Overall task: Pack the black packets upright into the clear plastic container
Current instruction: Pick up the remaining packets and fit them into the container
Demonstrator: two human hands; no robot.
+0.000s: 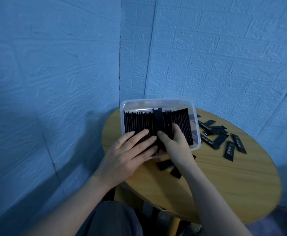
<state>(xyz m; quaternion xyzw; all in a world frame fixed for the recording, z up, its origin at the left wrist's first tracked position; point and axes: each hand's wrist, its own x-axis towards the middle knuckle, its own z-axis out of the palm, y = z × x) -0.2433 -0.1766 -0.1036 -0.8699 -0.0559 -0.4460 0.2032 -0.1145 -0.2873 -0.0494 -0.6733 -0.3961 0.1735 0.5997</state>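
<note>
Black packets (144, 126) are standing on edge in a long tight row inside the clear plastic container (196, 133), which is sitting near the far edge of the round wooden table (224, 181). From the head view, the only one on offer, the left hand (131, 150) is lying flat with straight fingers pressing on the tops of the row, just to the left of the grip. The right hand (175, 142) is pinching a small bundle (157, 123), thumb on the near side and fingers curled round the far side, and that bundle is poking up above its neighbours, not yet seated. To the right of the grip the row is leaning toward the container's right wall, with some open floor showing in that corner.

Loose packets (227, 138) are lying scattered on the table beyond the container, well to the right of the grip, and a few more (168, 166) are lying under the right wrist.

My worry is the push down. The row looks crammed, so forcing the bundle in could buckle a packet or pop neighbours up. If the left hand lifts too soon, the row may spring back and close the gap. The leaning end could topple flat into that bare corner, and the light container might skid on the smooth wood under a hard shove.
</note>
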